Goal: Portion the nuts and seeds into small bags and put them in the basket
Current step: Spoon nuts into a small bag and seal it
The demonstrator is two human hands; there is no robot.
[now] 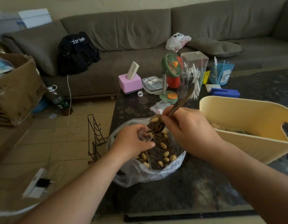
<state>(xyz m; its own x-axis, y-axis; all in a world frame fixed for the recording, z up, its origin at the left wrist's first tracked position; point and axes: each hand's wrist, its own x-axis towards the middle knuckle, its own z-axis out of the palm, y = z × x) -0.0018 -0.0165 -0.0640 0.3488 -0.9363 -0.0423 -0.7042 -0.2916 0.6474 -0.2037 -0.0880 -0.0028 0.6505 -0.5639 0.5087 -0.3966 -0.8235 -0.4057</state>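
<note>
Clear plastic forms the small bag (144, 135) that the left hand (133, 143) pinches open with curled fingers above the big bag of nuts and seeds (156, 152), near the table's (196, 191) left edge. The right hand (188, 130) grips a spoon (156, 125), fingers wrapped round its handle, its loaded bowl touching the small bag's mouth. The yellow basket (246, 126) stands by the right edge.

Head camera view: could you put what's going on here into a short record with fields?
left hand: left hand holds a small clear bag open
right hand: right hand grips a spoon loaded with nuts and seeds, tipped at the bag's mouth
supply: big plastic bag of nuts and seeds, under both hands
basket: yellow basket to the right on the dark table
stage: filling a portion, not yet in the basket
</note>
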